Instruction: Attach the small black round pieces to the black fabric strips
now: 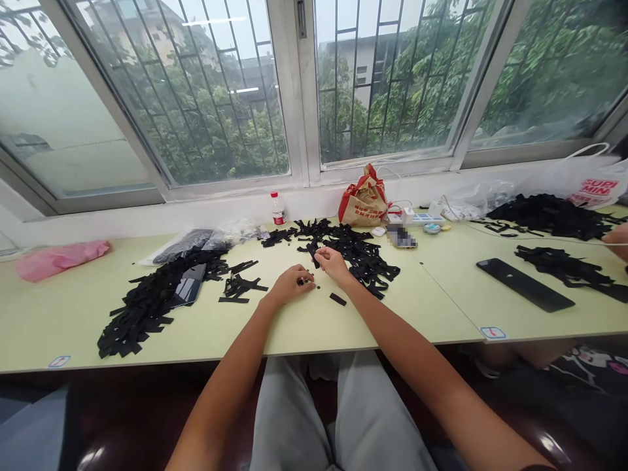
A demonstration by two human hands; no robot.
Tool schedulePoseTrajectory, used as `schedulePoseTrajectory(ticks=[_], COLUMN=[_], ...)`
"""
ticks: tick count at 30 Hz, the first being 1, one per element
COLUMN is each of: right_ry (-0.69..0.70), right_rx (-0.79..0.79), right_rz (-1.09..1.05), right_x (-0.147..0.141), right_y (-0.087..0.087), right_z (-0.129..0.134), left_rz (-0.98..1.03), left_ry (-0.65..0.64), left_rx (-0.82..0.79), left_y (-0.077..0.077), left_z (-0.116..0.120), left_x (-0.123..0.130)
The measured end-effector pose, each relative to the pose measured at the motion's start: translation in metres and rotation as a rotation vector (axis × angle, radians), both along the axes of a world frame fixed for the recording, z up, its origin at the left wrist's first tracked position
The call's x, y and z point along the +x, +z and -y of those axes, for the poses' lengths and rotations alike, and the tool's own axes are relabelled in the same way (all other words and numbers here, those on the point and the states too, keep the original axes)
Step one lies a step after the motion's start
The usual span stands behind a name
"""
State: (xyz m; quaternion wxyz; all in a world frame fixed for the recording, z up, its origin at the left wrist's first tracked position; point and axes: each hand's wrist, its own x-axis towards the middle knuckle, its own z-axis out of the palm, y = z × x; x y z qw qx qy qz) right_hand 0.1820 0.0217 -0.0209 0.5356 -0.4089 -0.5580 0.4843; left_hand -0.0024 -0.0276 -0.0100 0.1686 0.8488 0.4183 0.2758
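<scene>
My right hand (332,263) pinches a black fabric strip (313,251) between thumb and fingers, at the near edge of a loose heap of similar strips (360,252). Close beside it, my left hand (290,285) rests low over the table with curled fingers. Small dark pieces show at its fingertips; whether they are gripped or lie on the table is unclear. A small black dot-like piece (318,287) lies between the hands. One single strip (338,299) lies under my right forearm. Left of my hands are several loose strips (240,286).
A long pile of black strips (142,301) covers the left side, with a phone (190,285) on it. At the back stand a bottle (278,210) and a paper bag (364,201). Rightward lie a dark flat case (524,284), more strips and another person's hand (617,243).
</scene>
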Motion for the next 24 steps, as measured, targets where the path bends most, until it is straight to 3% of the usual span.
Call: schedulePoseTrajectory(ticks=[13, 24], right_ry=[0.030, 0.098], right_rx=[-0.066, -0.002], right_rz=[-0.021, -0.028], right_x=[0.0003, -0.0009], right_y=[0.0038, 0.0022], right_z=[0.0039, 0.0034], left_rz=[0.054, 0.005], left_ry=[0.000, 0.054], left_rx=[-0.053, 0.054], left_y=[-0.0048, -0.0079], left_z=[-0.0053, -0.0075], left_x=[-0.0028, -0.0058])
